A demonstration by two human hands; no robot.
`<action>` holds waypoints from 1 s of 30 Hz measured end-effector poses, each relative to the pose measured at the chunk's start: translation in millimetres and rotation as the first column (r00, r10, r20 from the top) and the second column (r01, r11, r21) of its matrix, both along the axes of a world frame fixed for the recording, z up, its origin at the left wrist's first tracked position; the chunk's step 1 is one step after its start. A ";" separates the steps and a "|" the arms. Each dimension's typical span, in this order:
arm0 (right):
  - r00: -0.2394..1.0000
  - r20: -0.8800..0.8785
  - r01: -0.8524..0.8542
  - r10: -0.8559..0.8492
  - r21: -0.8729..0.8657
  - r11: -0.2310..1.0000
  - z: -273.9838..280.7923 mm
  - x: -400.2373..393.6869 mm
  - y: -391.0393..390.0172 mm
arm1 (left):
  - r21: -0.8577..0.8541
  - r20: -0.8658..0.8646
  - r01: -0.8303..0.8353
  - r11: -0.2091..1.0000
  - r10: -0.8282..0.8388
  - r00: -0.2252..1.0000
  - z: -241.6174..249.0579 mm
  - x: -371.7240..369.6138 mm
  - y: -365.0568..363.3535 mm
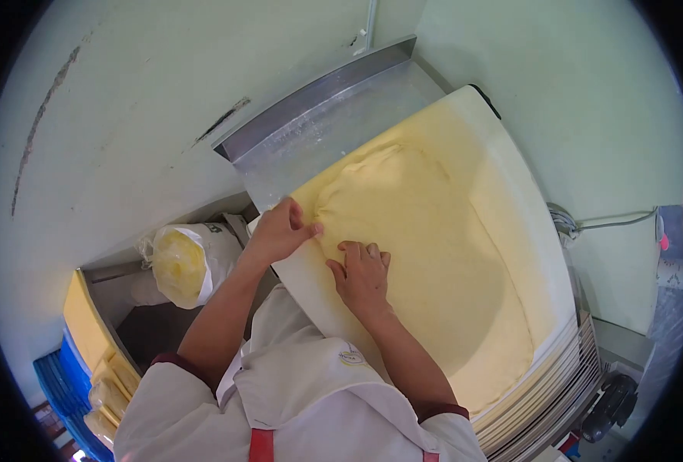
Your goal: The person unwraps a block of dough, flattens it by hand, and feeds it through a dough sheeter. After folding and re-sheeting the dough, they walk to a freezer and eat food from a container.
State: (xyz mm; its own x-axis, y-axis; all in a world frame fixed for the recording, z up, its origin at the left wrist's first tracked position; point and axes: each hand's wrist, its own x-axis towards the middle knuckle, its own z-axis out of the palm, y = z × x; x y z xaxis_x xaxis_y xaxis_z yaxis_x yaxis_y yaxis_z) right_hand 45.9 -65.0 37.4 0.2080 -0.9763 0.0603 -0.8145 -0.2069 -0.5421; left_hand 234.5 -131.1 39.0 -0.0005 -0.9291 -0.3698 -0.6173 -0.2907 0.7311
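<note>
A wide, pale yellow sheet of dough (426,254) lies on a white board (510,165), its edge uneven and slightly raised along the upper left. At that left edge, my left hand (280,232) has its thumb and curled fingers closed on the dough's rim. Palm down, my right hand (363,279) rests on the dough just inside the same edge, fingers apart and slightly bent. The undersides of its fingers are hidden.
Several boards (545,408) are stacked under the dough. Behind it is a metal tray (333,127) with a raised rim. An open bag with yellow contents (178,266) stands at left, near blue crates (64,393). Walls (580,100) border the back; a cable (618,223) hangs right.
</note>
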 end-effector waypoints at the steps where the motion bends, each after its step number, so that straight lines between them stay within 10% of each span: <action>1: 1.000 -0.004 -0.003 0.003 0.015 1.000 0.7 0.2 0.3 | -0.054 -0.026 0.003 0.999 -0.005 1.000 1.7 -6.4 -3.8; 7: 0.999 0.036 0.008 -0.007 -0.042 0.999 -0.3 0.5 0.1 | -0.247 0.078 0.007 0.969 0.012 0.997 -7.6 -21.1 -8.9; 13: 0.874 0.424 0.041 -0.237 0.421 0.906 29.5 -32.5 -17.4 | -0.127 -0.030 -0.012 0.992 0.009 1.000 0.3 -8.6 -15.3; 17: 0.988 0.032 0.151 -0.148 -0.262 0.953 17.5 -105.5 -101.3 | -0.179 -0.087 -0.085 0.980 0.071 0.994 0.5 -28.5 -25.6; 19: 0.971 -0.045 0.212 -0.235 -0.298 0.931 22.5 -116.0 -150.9 | -0.190 -0.037 -0.055 0.980 0.048 0.998 -2.4 -43.2 -33.3; 25: 0.980 0.200 -0.113 -0.008 0.587 0.801 19.4 -122.5 -225.3 | -0.236 0.112 0.034 0.971 -0.008 0.994 -1.6 -40.2 -31.7; 30: 0.982 0.188 -0.059 -0.009 0.356 0.933 16.2 -133.9 -229.9 | -0.264 0.103 -0.022 0.964 0.051 0.993 -8.6 -28.6 -22.6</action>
